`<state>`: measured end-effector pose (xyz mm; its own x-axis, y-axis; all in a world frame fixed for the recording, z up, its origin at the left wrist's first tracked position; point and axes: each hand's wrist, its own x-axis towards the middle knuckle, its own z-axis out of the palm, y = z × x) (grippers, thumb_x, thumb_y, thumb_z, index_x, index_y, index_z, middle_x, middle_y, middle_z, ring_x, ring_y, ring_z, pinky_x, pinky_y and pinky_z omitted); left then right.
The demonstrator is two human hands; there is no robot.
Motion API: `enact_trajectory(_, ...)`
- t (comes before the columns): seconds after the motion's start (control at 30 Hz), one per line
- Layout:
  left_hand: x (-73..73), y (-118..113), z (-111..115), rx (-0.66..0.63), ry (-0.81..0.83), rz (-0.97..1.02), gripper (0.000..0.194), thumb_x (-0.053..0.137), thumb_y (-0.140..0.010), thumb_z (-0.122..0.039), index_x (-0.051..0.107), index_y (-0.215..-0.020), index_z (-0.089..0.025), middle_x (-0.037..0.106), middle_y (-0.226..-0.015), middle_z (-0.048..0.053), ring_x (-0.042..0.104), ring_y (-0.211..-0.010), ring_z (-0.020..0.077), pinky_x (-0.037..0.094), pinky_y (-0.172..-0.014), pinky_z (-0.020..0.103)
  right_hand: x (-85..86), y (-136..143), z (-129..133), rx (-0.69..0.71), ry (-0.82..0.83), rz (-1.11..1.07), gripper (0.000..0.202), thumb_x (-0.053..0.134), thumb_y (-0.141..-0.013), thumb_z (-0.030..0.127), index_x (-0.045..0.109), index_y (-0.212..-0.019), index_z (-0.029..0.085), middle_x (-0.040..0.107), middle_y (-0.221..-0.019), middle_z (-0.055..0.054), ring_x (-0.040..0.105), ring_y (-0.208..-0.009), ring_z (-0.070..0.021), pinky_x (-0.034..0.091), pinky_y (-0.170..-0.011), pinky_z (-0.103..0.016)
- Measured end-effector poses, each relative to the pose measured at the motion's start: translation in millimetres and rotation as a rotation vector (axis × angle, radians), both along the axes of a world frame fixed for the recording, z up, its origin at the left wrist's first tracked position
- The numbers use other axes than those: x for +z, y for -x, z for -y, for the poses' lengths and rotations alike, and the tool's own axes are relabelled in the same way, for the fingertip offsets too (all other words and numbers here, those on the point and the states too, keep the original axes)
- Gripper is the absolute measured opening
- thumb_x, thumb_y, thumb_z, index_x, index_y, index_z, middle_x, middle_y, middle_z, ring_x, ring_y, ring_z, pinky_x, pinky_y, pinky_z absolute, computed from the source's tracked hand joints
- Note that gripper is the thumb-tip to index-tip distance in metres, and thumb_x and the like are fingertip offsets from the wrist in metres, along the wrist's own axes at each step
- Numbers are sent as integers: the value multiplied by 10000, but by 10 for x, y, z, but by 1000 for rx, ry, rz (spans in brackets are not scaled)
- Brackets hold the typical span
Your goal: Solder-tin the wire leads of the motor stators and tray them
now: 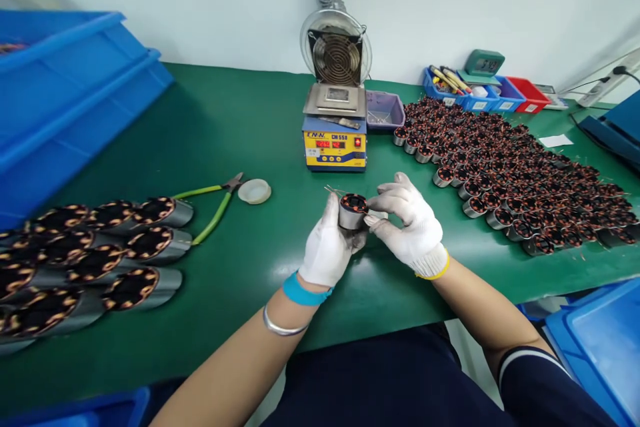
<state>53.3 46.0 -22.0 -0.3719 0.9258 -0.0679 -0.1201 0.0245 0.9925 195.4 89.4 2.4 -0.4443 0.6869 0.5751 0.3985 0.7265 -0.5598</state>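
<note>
A metal motor stator (353, 212) with a black and copper top is held upright over the green table by my left hand (327, 245), in a white glove with a blue band at the wrist. Thin wire ends stick out on its left side. My right hand (410, 223), gloved in white with a yellow cuff edge, is at the stator's right side, its thumb and forefinger bent close together near the rim. Whether anything is pinched between those fingertips is too small to tell. Behind the stator stands a blue and yellow soldering pot unit (335, 147) with a lit red display.
Many stators (520, 173) stand in rows at the right, and several larger-looking ones (150, 243) at the left. Green-handled cutters (215, 217) lie beside a round white lid (255, 191). A purple tray (385, 110), small bins (480, 101) and blue crates (75, 80) border the table.
</note>
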Motion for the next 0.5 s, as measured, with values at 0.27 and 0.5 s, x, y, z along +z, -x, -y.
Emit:
enact_trajectory(0.27,180,99,24,-191,80,627,355,453,-897,-566,547,-841,-228,661,-882,71,668,-809,230,569,-608,384,217,30,-20,3,-9,62,169,527,-906,302,688,-862,277,709,-887,-21,674,-1005,-221,330,-1191,-511)
enact_trajectory(0.5,242,280,-38,-341,190,670,537,292,-935,-648,560,-776,-211,566,-640,42,622,-589,202,519,-459,347,818,155,-101,285,75,351,92,616,-856,232,696,-811,244,699,-852,17,669,-959,-196,442,-1095,-385)
